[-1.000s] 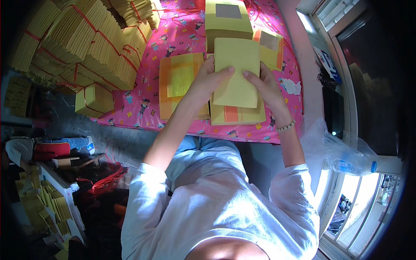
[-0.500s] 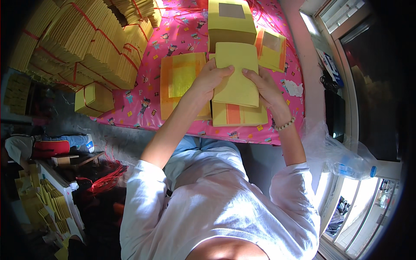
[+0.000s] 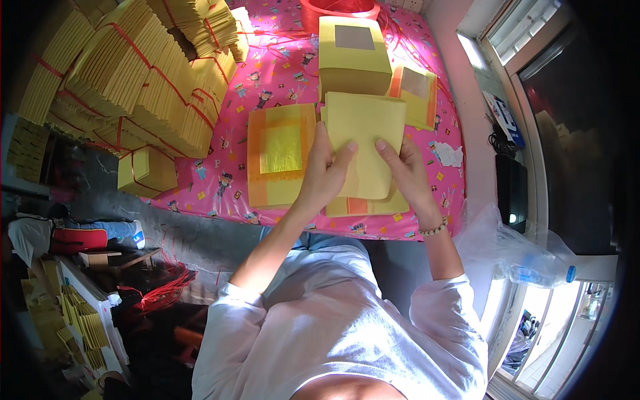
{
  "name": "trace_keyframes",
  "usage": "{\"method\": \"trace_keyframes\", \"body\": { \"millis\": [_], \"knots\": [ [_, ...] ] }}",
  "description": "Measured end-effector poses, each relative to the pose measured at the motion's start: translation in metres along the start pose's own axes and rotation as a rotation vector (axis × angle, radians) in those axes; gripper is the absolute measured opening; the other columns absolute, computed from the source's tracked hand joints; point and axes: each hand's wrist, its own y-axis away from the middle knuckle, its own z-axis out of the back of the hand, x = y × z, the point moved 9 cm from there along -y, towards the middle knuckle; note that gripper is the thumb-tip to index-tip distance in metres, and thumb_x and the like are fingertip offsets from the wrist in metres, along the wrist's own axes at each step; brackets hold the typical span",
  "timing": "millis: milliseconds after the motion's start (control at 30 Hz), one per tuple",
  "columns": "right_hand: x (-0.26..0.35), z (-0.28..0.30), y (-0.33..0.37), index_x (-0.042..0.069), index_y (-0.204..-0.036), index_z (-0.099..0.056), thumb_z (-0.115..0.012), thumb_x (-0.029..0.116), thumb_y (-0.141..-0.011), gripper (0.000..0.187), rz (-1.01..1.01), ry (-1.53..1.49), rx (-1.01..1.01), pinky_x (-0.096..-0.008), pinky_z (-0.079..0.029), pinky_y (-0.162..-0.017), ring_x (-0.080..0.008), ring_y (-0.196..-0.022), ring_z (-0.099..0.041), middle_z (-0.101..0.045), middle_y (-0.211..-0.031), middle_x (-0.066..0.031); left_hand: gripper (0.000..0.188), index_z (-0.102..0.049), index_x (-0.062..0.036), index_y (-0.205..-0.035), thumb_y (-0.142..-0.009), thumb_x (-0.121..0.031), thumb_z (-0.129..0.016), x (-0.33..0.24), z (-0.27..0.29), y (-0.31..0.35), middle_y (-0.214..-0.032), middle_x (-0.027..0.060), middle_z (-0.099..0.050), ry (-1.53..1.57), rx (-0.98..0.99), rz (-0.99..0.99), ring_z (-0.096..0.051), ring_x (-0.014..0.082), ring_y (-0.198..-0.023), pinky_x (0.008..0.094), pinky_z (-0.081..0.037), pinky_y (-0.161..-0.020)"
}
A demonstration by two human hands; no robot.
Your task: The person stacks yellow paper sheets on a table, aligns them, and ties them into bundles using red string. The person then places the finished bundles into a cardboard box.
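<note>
Both hands grip a flat stack of yellow paper (image 3: 365, 137) over the near part of the table. My left hand (image 3: 327, 172) is closed on its left edge, thumb on top and most fingers hidden beneath. On the opposite edge my right hand (image 3: 408, 172) is closed in the same way, a beaded bracelet on its wrist. Beneath the held stack lies yellow paper with an orange band (image 3: 358, 206). Close to my left hand sits a pile of orange-edged sheets with a shiny gold square (image 3: 280, 150). A taller block of yellow paper (image 3: 355, 63) stands just beyond the held stack.
Large bundles of yellow paper tied with red straps (image 3: 133, 87) fill the table's left side. A pink patterned cover (image 3: 227, 140) lies over the table. Another orange-edged pile (image 3: 417, 93) is at right, a red container (image 3: 337, 8) behind. A person (image 3: 73, 233) is at far left.
The view has tilted, so the table sits lower and the red container shows at the back. Both hands still hold the paper stack, now with its top edge straighter across.
</note>
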Motion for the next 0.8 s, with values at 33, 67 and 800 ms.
{"method": "trace_keyframes", "body": {
  "millis": [33,67,800],
  "knots": [
    [0.001,-0.001,0.002,-0.003,-0.123,-0.055,-0.058,0.017,-0.097,0.033,-0.015,-0.012,-0.007,-0.0248,-0.05,-0.083,-0.0088,-0.098,-0.06,-0.065,-0.11,-0.0058,0.033,-0.037,0.0016,-0.125,-0.096,-0.004,-0.05,-0.001,0.0,0.002,-0.119,0.0137,-0.055,-0.004,0.002,0.003,-0.056,0.0153,-0.108,0.0292,-0.049,-0.087],
    [0.0,-0.002,0.004,-0.002,-0.122,-0.056,-0.058,0.018,-0.097,0.032,-0.031,-0.024,-0.014,-0.0244,-0.05,-0.082,-0.0083,-0.095,-0.061,-0.066,-0.108,-0.0052,0.032,-0.036,0.0018,-0.124,-0.096,-0.004,-0.05,-0.003,0.0,0.004,-0.118,0.0139,-0.055,-0.007,0.004,0.007,-0.056,0.0152,-0.108,0.0289,-0.049,-0.087],
    [0.018,0.015,-0.003,0.002,-0.094,-0.059,-0.058,0.015,-0.096,0.013,0.095,-0.074,-0.116,-0.0202,-0.049,-0.066,-0.003,-0.076,-0.06,-0.066,-0.086,-0.001,0.055,-0.032,-0.0044,-0.142,-0.093,-0.003,-0.055,0.002,0.004,0.026,-0.135,0.0092,-0.049,0.124,0.083,0.138,-0.046,0.015,-0.125,0.0305,-0.037,-0.104]
  ]
}}
